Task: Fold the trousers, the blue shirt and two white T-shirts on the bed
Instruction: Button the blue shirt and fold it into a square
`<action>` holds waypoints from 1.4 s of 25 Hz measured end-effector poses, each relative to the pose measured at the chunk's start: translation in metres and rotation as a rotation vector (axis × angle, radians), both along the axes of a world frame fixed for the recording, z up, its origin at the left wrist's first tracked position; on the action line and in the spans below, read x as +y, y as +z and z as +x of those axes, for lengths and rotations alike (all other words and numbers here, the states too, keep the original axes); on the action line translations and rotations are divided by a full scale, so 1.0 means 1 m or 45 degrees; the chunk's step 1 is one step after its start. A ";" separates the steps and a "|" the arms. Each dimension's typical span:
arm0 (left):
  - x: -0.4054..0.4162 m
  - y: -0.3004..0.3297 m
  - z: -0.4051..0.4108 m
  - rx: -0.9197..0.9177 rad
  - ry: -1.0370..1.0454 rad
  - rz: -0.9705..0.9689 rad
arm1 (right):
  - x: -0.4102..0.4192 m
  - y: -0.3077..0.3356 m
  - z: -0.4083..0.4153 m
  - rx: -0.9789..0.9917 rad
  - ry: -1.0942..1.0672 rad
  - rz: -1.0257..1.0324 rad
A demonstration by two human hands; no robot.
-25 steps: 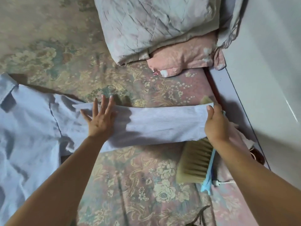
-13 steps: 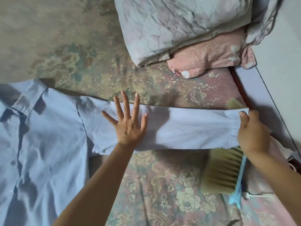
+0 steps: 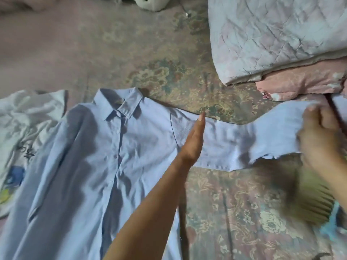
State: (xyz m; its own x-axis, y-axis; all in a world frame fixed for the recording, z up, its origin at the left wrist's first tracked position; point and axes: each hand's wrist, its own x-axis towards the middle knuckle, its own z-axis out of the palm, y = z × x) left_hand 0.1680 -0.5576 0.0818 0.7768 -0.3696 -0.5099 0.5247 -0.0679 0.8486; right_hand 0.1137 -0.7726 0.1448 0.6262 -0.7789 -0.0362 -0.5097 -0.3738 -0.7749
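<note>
Folding the blue shirt (image 3: 90, 166): we see it lying front-up and buttoned on the bed (image 3: 93, 53), collar toward the far side, with one sleeve (image 3: 234, 139) stretched out sideways toward the pillows. Our left hand (image 3: 193, 141) stands edge-down on the cloth just beside the shoulder seam, fingers straight and pressed together, marking what we judge to be the fold line. Our right hand (image 3: 319, 137), blurred, is curled round the cuff end and lifts it slightly off the bed. A white T-shirt (image 3: 24, 132) with a printed front lies crumpled beside the shirt's other side; the trousers are not in view. We judge the fabric light, thin and limp: it will sag between holds and crease readily, so it is best taken at firm edges, such as cuff, collar or hem. A brush (image 3: 309, 199) lies under the right forearm, near enough to snag the sleeve.
</note>
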 end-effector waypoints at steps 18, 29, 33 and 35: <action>0.397 -0.048 0.093 -0.515 0.308 1.461 | 0.307 -0.105 -0.009 0.704 0.815 -0.340; 0.343 -0.144 0.074 -0.907 -1.047 1.887 | 0.267 -0.184 0.042 1.280 1.036 -0.515; 0.344 -0.128 0.013 -1.388 -0.931 1.606 | 0.276 -0.173 -0.039 1.052 0.998 -0.533; 0.349 -0.129 -0.066 -1.465 -1.042 1.374 | 0.289 -0.162 -0.127 1.007 1.037 -0.428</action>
State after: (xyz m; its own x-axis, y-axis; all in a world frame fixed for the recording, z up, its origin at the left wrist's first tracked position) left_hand 0.1017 -0.2086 -0.0471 0.6893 -0.7092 -0.1478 -0.6966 -0.7049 0.1335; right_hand -0.0133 -0.4838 -0.0170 0.8377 -0.2054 -0.5060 -0.3212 -0.9347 -0.1522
